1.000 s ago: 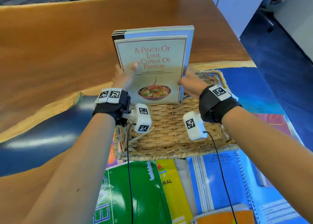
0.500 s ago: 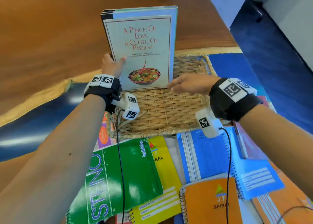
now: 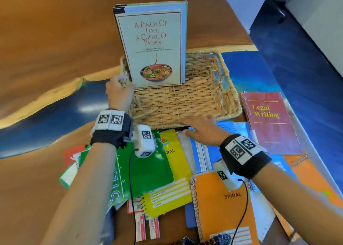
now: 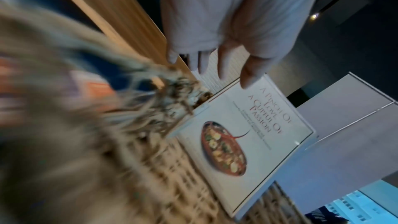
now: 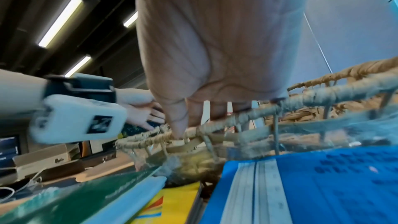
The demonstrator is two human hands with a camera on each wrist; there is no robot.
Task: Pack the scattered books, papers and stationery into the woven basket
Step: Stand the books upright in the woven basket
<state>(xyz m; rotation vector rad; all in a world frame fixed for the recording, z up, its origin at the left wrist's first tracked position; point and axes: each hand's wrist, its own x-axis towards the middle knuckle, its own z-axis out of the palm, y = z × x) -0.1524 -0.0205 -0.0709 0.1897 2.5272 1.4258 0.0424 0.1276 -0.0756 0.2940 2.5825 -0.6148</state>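
Note:
The woven basket point(image 3: 230, 89) sits mid-table. A cookbook with a soup bowl on its cover point(image 3: 152, 48) stands upright at the basket's far left, with larger blue books behind it. My left hand point(image 3: 118, 90) is at the basket's left rim, by the cookbook's lower left corner. In the left wrist view the left hand point(image 4: 215, 64) has straight fingers, and its thumb touches the cookbook point(image 4: 241, 134). My right hand point(image 3: 200, 131) lies flat at the basket's near rim, over a blue notebook point(image 3: 204, 152). The right wrist view shows that right hand point(image 5: 204, 117) with straight fingers reaching over the basket rim point(image 5: 301, 98).
A red "Legal Writing" book point(image 3: 269, 122) lies right of the basket. In front of the basket lie a green steno pad point(image 3: 144, 168), a yellow spiral notebook point(image 3: 172, 170) and an orange spiral notebook point(image 3: 222, 204). Another orange notebook point(image 3: 311, 179) lies near the table's right edge.
My right hand let go of the books and drew back to the basket's near rim. My left hand slid down from the cover to the left rim. The books stay upright.

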